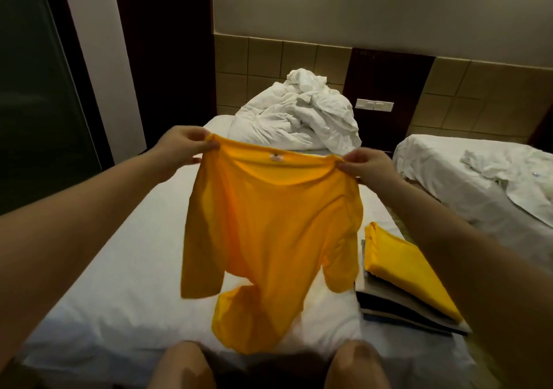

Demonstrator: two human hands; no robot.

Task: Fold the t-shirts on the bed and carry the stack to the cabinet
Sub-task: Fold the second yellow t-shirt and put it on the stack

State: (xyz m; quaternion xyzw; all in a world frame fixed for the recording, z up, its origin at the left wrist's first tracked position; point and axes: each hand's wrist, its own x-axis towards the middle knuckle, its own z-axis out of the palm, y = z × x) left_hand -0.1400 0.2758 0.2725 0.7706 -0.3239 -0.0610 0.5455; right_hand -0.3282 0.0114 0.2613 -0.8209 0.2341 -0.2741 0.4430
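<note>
Aloft, t-shirt (269,233) between hands (shoulders pinched)

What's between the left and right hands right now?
The orange t-shirt, its neckline stretched from the left hand to the right hand, seen in the head view.

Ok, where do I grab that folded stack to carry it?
Probably from below: slide flat hands under the folded stack, beneath its grey bottom layer, from both long sides. Its layers lie loose, so pinching an edge would lift only one. First free the left hand and right hand from the orange t-shirt.
</note>
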